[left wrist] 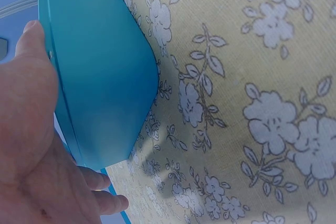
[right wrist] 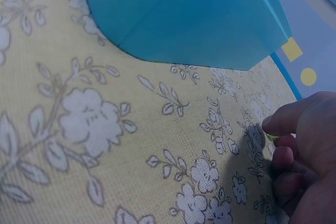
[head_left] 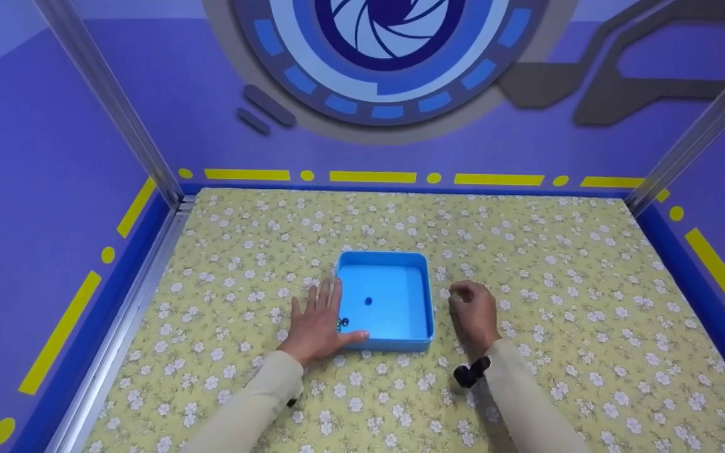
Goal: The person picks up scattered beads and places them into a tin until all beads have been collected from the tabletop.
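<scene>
A square light-blue box [head_left: 394,345] stands open on the cloth. One dark round marble [head_left: 369,301] lies on its floor. Near the box's front left corner is another dark marble [head_left: 345,321], with a greenish one partly hidden beside it. My left hand [head_left: 317,327] rests against the left side and front left corner, its fingers straight along the wall and its thumb over the front rim. To the right of the box, apart from it, my right hand [head_left: 477,314] is curled. Between its thumb and forefinger a small yellow-green marble [right wrist: 272,136] shows in the right wrist view, mostly covered.
A yellow floral cloth [head_left: 564,302] covers the table under the box. Purple-blue panels with yellow dashes [head_left: 372,177] rise at the back and both sides. A metal rail [head_left: 117,327] runs along the left edge. A black wrist device [head_left: 472,372] sits at the right cuff.
</scene>
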Action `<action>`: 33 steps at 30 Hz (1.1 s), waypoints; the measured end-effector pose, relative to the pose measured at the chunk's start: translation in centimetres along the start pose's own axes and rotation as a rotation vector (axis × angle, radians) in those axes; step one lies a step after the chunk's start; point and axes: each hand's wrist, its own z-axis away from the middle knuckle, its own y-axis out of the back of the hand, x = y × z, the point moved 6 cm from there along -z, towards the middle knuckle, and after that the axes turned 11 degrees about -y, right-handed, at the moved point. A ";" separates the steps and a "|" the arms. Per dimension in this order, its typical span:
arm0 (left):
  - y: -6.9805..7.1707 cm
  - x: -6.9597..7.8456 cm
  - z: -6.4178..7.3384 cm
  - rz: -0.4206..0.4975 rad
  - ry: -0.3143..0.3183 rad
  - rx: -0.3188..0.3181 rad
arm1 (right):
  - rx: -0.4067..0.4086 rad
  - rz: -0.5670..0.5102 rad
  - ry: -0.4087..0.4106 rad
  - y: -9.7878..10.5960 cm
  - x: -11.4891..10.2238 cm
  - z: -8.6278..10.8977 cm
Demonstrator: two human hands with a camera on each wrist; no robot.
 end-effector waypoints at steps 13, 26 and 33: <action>0.0 0.0 0.0 0.001 -0.004 0.000 | 0.053 0.065 0.051 0.2 -0.1 -0.2; 0.0 0.0 -0.2 0.005 -0.008 0.001 | 0.000 -0.092 -0.011 0.1 0.2 0.1; 0.0 0.0 -0.1 0.006 -0.006 -0.004 | 0.002 -0.088 -0.006 0.2 0.2 0.2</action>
